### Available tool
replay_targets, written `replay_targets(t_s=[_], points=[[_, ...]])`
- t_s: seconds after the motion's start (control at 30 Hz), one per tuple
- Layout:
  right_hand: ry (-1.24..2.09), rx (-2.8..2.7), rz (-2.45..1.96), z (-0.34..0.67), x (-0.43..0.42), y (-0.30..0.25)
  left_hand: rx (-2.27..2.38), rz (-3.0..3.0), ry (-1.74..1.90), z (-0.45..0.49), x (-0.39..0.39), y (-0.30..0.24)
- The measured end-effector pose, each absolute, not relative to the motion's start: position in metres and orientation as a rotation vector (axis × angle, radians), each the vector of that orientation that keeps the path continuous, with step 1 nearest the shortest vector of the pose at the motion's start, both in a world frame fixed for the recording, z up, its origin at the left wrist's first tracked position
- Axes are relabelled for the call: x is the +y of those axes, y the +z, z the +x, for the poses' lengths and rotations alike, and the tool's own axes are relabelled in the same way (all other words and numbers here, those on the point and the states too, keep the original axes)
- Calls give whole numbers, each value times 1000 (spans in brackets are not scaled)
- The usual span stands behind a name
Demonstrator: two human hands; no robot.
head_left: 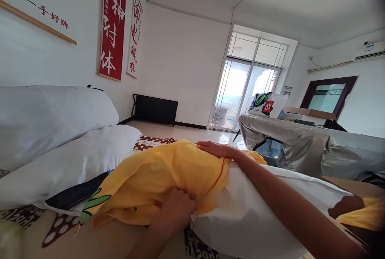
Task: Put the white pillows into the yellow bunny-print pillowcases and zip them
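Pillow [255, 215] lies across in front of me, half inside pillowcase [168, 179]. My left hand [176, 211] at pillowcase's near edge, six o'clock; my right hand [215, 148] on top at far side, twelve o'clock. Two stacked pillows [57, 138] at nine o'clock, against wall. Wall scrolls [112, 26] above them, eleven o'clock. Covered table [300, 146] at two o'clock, box [309, 112] on it. Balcony door [243, 90] behind, one o'clock.
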State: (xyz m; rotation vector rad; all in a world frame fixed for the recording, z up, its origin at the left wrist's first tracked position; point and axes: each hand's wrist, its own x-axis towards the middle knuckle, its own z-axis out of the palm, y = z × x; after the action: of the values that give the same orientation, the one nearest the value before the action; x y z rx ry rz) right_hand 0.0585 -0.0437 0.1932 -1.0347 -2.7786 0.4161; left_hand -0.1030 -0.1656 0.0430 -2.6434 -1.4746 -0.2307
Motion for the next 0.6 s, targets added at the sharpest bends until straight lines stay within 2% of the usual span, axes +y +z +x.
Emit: replay_targets(t_s=[0.1,0.27,0.6], points=[[556,-2719,-1031,60,-44,184,-1485,-2628,-204,-101,-167,43],[304,-2501,-1196,66,-46,187,-1432,-2610,-233,-104,-168,49],[307,-2189,-1078,90,-101,243,-1465,-2647,-379,-117,-170,60]])
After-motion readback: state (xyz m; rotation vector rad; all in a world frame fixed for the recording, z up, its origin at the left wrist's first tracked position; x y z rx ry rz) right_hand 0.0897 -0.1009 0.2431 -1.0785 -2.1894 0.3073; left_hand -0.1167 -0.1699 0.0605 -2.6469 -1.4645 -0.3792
